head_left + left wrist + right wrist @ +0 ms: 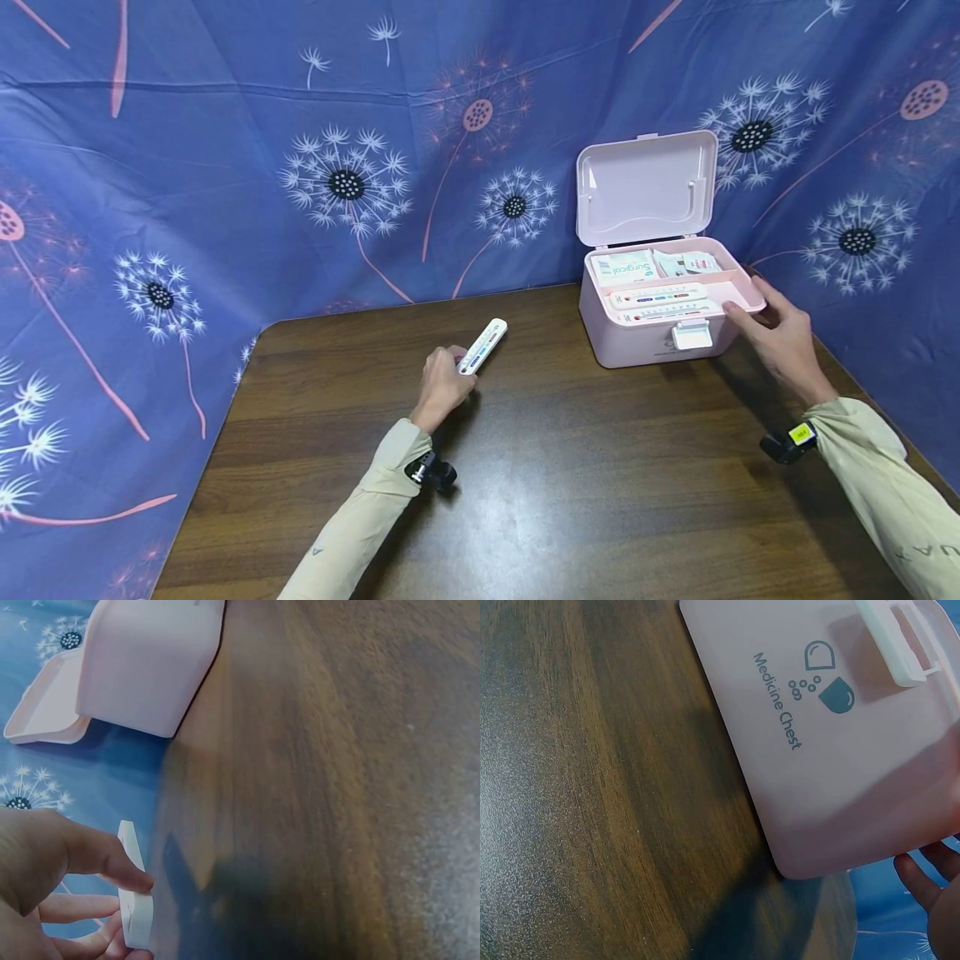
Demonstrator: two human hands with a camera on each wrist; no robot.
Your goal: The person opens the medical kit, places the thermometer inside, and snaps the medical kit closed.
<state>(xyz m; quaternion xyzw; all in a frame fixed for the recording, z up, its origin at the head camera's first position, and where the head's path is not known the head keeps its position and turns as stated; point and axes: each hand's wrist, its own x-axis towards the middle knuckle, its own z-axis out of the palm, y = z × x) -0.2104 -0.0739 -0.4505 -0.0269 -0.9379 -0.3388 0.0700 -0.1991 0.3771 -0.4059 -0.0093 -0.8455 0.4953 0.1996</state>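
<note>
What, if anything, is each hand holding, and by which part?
Left hand: white thermometer, by its near end. Right hand: pink medicine chest, by its right rim.

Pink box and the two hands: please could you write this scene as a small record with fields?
left hand: pinches a white thermometer
right hand: holds the right end of the pink box
lid: open, raised at the back
back section: packet marked "Surgical", other packets
front section: two more thermometers
box print: "Medicine Chest"
table: brown, wood-grained
</note>
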